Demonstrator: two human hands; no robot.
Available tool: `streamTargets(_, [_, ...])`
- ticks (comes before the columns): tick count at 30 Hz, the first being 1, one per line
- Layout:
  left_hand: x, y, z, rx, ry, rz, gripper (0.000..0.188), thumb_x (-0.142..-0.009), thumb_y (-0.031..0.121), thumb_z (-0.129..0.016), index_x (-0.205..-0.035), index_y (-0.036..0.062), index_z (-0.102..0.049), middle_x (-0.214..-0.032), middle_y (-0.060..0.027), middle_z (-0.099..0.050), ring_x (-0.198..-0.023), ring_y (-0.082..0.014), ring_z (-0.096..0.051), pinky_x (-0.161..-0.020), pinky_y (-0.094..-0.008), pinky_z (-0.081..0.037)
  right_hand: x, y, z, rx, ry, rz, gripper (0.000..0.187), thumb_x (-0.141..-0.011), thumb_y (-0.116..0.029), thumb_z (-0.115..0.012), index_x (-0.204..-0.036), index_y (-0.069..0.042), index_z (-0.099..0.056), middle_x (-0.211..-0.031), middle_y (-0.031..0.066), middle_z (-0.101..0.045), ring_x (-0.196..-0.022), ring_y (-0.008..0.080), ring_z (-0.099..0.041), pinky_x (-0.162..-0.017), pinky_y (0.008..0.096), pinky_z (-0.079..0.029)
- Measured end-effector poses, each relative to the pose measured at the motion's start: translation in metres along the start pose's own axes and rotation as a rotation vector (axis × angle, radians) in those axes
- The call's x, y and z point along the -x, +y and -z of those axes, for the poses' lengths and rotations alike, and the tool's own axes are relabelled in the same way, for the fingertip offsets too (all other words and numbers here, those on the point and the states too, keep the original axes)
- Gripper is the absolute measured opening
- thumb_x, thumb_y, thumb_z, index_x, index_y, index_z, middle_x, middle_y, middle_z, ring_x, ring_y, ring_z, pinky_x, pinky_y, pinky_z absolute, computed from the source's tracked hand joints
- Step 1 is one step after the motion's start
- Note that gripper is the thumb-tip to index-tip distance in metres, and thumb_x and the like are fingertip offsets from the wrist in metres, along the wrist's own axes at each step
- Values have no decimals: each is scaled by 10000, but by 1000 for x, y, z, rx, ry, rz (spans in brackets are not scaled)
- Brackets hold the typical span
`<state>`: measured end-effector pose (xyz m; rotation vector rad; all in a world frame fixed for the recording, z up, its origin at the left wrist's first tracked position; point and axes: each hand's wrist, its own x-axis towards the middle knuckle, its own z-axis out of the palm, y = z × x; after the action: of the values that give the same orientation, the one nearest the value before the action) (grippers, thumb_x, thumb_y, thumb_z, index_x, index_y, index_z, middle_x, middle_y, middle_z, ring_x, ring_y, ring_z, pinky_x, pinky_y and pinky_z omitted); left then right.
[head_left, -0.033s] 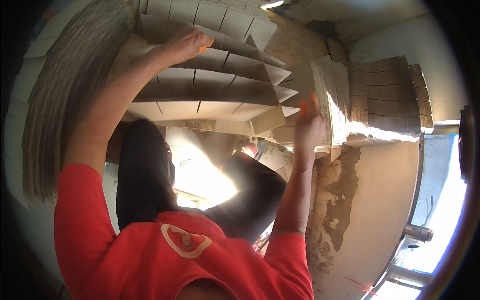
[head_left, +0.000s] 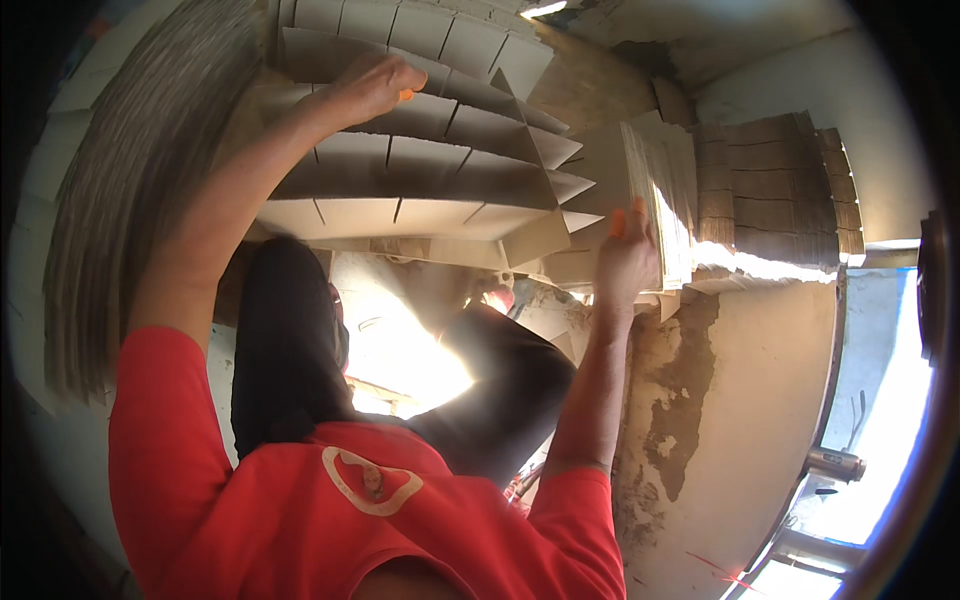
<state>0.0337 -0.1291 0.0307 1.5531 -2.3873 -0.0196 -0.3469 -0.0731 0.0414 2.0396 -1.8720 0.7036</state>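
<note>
Several slotted cardboard strips (head_left: 385, 165) stand in rows across the upper middle, with one cross strip (head_left: 535, 140) set through them near their right ends. My left hand (head_left: 385, 85) is closed among the far rows, with orange covering on a fingertip. Whatever lies between its fingers is hidden. On the right, my right hand (head_left: 628, 255) has its fingers pointing up and apart, also with orange fingertips. It is beside the near-left edge of an upright stack of thin cardboard pieces (head_left: 672, 205); whether the fingers touch it I cannot tell.
A tall, dense stack of cardboard sheets (head_left: 130, 200) is at the left. More bundled slotted cardboard (head_left: 775, 190) lies at the right, along a wall with peeling patches (head_left: 685, 400). My dark-trousered legs (head_left: 290, 340) are below the strips. Bright light falls between them.
My right hand has shifted slightly right and down, closer to the upright cardboard stack. My left hand and the rows of strips look almost the same.
</note>
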Motion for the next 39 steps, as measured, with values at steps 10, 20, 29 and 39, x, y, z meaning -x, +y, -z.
streamTargets(10, [10,-10,5,29,-166,223,322,-718,9,-703,-1028,-4,-618,-928,-185,-626,-915,-338,-591,-789,-395,-467,-2,78,-22,189,-152,64,326,-736,-255,-678,-965,-52,-568,-937,139,-610,-913,320,-576,-791,419,-455])
streamTargets(20, [57,21,30,272,365,154,348,-761,103,-721,-1081,11,-619,-951,-157,-635,-913,-305,-612,-803,-365,-481,-19,53,28,-47,-41,-275,173,-872,-142,-581,-967,-5,-535,-823,205,-649,-745,312,-631,-675,399,-471])
streamTargets(29, [102,83,17,332,-57,184,222,-701,81,-728,-838,-34,-596,-988,-126,-615,-1022,-293,-566,-840,-379,-455,-39,-25,95,-1065,-32,-135,391,-876,-133,-622,-1258,-93,-546,-898,36,-667,-635,117,-569,-540,250,-467])
streamTargets(39, [87,69,8,351,-56,152,192,-641,47,-712,-782,-37,-611,-991,-130,-631,-981,-284,-589,-796,-369,-471,-27,-78,80,-801,-257,-82,481,-855,-124,-660,-1315,-101,-523,-770,1,-649,-505,14,-426,-432,206,-381])
